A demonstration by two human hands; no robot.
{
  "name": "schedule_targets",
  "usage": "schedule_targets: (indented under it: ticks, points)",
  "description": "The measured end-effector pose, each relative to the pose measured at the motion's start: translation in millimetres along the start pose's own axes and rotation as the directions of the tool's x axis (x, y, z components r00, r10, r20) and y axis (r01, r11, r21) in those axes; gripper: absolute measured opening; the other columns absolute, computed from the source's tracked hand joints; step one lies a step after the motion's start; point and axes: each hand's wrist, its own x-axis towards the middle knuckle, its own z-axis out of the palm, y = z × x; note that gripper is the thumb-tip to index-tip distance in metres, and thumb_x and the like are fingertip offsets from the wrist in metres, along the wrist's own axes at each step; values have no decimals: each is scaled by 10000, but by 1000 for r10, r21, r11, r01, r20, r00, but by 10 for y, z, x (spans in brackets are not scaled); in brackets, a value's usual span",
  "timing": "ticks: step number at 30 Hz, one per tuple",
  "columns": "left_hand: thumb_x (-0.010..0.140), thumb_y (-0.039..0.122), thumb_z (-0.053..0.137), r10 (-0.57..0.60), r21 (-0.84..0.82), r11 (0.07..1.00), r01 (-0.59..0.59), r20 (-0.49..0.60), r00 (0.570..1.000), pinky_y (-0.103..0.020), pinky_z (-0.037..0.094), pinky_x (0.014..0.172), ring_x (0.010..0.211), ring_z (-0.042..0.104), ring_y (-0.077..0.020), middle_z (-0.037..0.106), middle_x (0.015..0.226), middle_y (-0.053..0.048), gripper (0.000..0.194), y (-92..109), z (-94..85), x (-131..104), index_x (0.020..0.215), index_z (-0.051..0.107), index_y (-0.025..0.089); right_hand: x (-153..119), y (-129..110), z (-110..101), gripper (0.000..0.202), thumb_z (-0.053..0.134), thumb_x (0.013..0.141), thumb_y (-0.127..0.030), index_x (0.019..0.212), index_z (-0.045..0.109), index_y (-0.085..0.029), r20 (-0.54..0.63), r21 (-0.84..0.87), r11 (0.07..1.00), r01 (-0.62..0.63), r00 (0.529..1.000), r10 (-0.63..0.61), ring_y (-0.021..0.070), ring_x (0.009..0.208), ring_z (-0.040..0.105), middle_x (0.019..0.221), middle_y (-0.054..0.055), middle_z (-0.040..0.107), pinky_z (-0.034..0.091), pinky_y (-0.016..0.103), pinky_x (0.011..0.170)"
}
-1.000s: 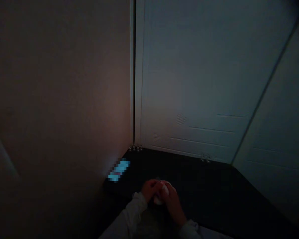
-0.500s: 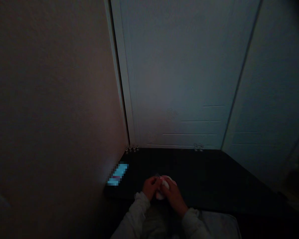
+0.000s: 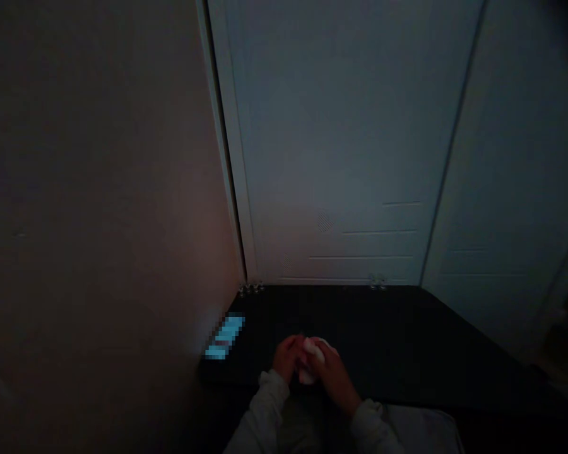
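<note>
Between my two hands, over the near edge of a dark table (image 3: 407, 353), is a small soft-looking pink and white thing (image 3: 307, 376); the dim light hides its kind. My right hand (image 3: 334, 372) is closed around its right side, thumb lying across the top. From the left, my left hand (image 3: 286, 358) pinches at it, fingertips bent in against the pink part. Both hands touch it, and the fingers cover much of its shape. Pale sleeves reach down to both wrists.
A lit, blurred-out phone-like screen (image 3: 224, 337) lies at the table's left end, beside a brown wall (image 3: 123, 189). White panels (image 3: 341, 126) rise behind the table. Small shiny objects (image 3: 250, 288) stand in two groups along the back edge.
My left hand has shifted slightly right, its fingers closer over the pink and white thing. My right hand keeps its hold. The view has moved a little.
</note>
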Motion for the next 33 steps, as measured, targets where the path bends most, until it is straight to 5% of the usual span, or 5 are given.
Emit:
schedule_targets:
  ticks: [8,19,24,33]
  points:
    - [524,412,648,-130,-199,970,138,51,990,-256,380,593,584,499,-129,563,593,-15,322,45,156,110,660,597,124,25,-9,-29,340,403,741,-389,950,557,-170,-20,60,998,-24,999,25,183,854,530,929,69,590,408,270,746]
    - [569,310,648,-48,-186,980,67,104,993,-251,399,616,649,528,-139,588,696,-38,261,-28,53,65,746,596,124,191,127,12,182,377,705,-229,784,532,-178,45,-143,990,-17,999,23,159,711,513,739,30,582,384,267,656]
    - [534,259,678,9,-232,973,2,50,999,-263,398,683,710,536,-144,598,737,-34,272,-68,36,118,765,594,142,322,119,-4,193,377,699,-206,796,542,-177,76,-288,957,29,997,-7,168,758,511,756,30,587,323,305,749]
    - [562,295,658,-31,-251,967,35,20,999,-272,403,675,696,538,-148,593,711,-36,251,-65,44,104,737,591,128,248,140,-3,207,420,657,-210,815,552,-187,37,-237,971,24,999,-15,189,841,492,826,30,583,278,319,813]
